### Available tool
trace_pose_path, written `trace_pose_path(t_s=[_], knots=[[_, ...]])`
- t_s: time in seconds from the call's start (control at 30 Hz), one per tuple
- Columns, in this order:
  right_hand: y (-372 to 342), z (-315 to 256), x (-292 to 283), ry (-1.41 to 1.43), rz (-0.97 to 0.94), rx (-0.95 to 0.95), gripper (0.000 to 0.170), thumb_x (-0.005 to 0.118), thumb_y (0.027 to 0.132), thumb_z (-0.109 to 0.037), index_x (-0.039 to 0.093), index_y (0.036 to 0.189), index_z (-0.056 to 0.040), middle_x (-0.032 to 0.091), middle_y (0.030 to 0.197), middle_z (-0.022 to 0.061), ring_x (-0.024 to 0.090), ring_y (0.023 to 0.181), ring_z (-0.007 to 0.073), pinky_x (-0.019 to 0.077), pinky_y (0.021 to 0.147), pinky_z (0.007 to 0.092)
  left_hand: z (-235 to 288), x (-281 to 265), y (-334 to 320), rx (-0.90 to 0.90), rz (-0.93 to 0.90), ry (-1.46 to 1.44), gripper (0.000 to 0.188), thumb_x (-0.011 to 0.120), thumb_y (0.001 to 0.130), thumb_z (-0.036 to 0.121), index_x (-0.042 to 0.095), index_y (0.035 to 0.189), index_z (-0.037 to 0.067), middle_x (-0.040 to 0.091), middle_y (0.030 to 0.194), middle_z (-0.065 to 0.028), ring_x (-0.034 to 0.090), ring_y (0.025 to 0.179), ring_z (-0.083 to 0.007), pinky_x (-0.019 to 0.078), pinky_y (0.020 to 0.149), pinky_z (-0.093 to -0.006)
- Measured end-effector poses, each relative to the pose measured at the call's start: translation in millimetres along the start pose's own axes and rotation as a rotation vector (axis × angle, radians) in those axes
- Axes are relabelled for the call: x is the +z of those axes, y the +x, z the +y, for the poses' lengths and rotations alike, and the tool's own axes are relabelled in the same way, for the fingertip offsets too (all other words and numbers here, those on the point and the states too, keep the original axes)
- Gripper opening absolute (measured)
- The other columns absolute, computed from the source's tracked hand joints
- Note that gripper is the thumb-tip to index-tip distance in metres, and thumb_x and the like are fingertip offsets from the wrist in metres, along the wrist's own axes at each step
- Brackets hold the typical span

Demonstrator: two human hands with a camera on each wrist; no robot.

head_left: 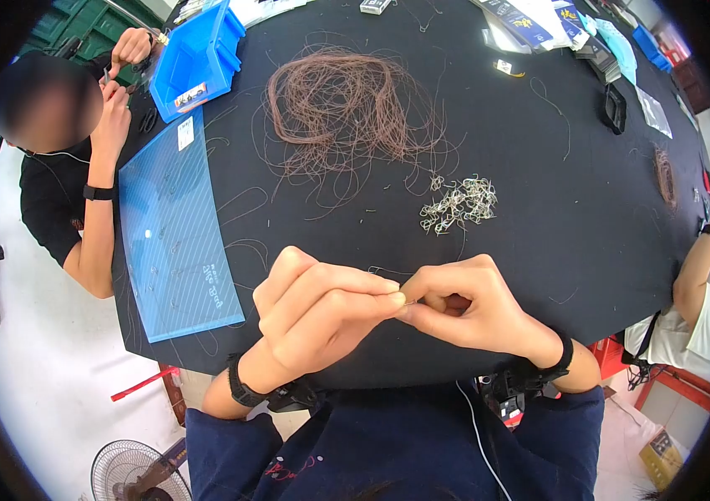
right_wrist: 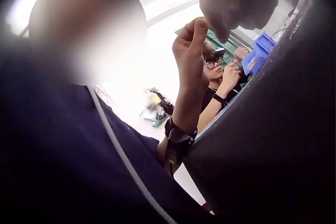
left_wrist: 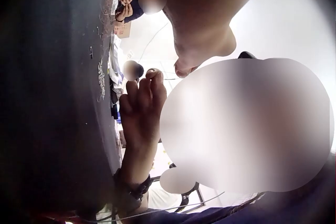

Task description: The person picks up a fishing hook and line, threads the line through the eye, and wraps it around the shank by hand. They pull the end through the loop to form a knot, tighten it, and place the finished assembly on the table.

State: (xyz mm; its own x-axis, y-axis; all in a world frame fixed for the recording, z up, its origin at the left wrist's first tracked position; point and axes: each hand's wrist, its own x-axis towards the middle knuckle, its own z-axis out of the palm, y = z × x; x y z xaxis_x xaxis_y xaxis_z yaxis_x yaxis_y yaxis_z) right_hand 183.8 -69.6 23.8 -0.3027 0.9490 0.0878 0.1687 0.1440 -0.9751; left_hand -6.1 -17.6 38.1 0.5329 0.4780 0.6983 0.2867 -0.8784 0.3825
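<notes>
In the head view both hands meet fingertip to fingertip above the table's front edge. The left hand (head_left: pixel 317 309) pinches something tiny between thumb and fingers, and the right hand (head_left: pixel 476 305) pinches at the same spot from the other side. A thin line shows near the fingertips; the small item itself is mostly hidden. Beyond the hands lie a pile of small metal hooks (head_left: pixel 459 204) and a loose tangle of brown line (head_left: pixel 338 117). In the left wrist view the right hand (left_wrist: pixel 142 108) has its fingertips raised; in the right wrist view the left hand (right_wrist: pixel 191 61) pinches.
A blue translucent sheet (head_left: pixel 175 234) with thin lines on it lies at the left, beside a blue bin (head_left: pixel 196 63). Another person's arm (head_left: pixel 104 167) is beyond it. A black tray (head_left: pixel 612 110), packets and a smaller brown coil (head_left: pixel 665 177) lie at the right.
</notes>
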Motion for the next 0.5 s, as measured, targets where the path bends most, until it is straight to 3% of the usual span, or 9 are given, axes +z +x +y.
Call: trace_pose_path(t_s=[0.5], knots=[[-2.5,0.5,1.8,0.043,-0.031,-0.061,0.007,0.069,0.076,-0.001,0.069,0.083,-0.0036,0.049,0.051,-0.0008,0.037,0.041,0.0045,0.0254,0.04,0.0232,-5.3,1.3,-0.5,-0.106,0.045,-0.073,0.022,0.081,0.06,0.007,0.068,0.077,0.013,0.068,0.078,0.0036,0.05,0.059,-0.009,0.0295,0.054,-0.0249]])
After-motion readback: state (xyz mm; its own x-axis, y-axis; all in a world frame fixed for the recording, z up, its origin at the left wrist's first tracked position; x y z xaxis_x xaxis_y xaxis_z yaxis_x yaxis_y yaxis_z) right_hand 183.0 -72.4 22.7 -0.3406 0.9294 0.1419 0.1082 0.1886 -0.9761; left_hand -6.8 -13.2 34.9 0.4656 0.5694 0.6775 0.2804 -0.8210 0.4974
